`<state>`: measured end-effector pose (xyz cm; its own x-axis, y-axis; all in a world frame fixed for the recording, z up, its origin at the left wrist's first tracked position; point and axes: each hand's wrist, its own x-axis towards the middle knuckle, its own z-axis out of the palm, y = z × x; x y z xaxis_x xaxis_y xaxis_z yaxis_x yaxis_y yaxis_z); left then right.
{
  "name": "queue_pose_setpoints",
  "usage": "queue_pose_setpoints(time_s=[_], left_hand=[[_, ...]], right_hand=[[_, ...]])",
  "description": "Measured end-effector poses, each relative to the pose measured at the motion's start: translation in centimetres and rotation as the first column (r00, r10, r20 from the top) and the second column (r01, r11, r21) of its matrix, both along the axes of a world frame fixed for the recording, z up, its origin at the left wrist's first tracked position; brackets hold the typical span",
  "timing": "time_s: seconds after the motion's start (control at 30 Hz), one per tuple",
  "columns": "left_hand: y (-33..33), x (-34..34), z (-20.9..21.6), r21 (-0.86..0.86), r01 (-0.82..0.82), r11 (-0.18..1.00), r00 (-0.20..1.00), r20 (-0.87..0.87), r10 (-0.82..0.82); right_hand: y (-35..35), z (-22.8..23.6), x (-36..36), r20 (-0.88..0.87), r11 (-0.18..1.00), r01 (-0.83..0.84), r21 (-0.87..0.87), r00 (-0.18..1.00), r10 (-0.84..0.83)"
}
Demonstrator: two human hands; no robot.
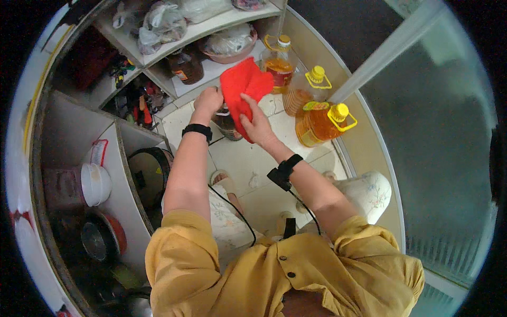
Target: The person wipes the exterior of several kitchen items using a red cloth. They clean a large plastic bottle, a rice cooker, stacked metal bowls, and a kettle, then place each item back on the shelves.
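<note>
A bright red cloth [245, 82] hangs in front of me, draped over the upper part of a dark jar or bottle [226, 126]. My left hand [209, 100] is closed at the jar's top, its fingertips partly hidden at the cloth's left edge. With its fingers bent against the cloth's lower right side, my right hand [257, 124] holds the fabric to the jar. How the jar's top looks cannot be seen beneath the cloth and hand. Each wrist wears a black band.
Right of the cloth stand large jugs of amber oil [314, 129] with yellow caps and handles. A shelf [211, 29] ahead holds plastic bags, a pink basin [231, 55] and a dark jar [186, 66]. Left compartments hold white bowls [95, 184] and pots. A glass door [438, 158] is at right.
</note>
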<state>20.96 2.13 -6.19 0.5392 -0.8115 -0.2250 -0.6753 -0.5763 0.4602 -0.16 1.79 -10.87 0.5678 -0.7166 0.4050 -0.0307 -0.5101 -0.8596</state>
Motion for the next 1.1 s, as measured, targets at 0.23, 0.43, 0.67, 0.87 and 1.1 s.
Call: queue_pose_setpoints(time_s=[0.23, 0.43, 0.67, 0.87, 1.1], left_hand=[[1.9, 1.9, 0.3, -0.051, -0.039, 0.998, 0.997, -0.071, 0.036], [0.3, 2.7, -6.0, -0.056, -0.361, 0.931, 0.688, -0.69, 0.225], [-4.5, 1.8, -8.1, 0.105, -0.707, 0.699, 0.086, -0.969, 0.232], [-2.0, -4.3, -1.5, 0.266, -0.778, 0.569, -0.226, -0.964, 0.141], [-4.4, -5.7, 2.3, 0.266, -0.585, 0.766, -0.153, -0.964, 0.217]], right_hand=[[0.5, -3.5, -2.7, -0.598, 0.982, 0.09, 0.168, 0.801, 0.029], [-1.5, -2.2, -9.3, -0.549, 0.927, 0.11, 0.358, 0.828, 0.113], [-3.2, 7.8, -13.4, -0.673, 0.964, -0.164, 0.211, 0.69, 0.265], [-4.6, 13.0, -16.3, -0.497, 0.902, -0.04, 0.43, 0.823, 0.274], [-6.9, 15.7, -17.2, -0.301, 0.894, 0.019, 0.448, 0.945, 0.131]])
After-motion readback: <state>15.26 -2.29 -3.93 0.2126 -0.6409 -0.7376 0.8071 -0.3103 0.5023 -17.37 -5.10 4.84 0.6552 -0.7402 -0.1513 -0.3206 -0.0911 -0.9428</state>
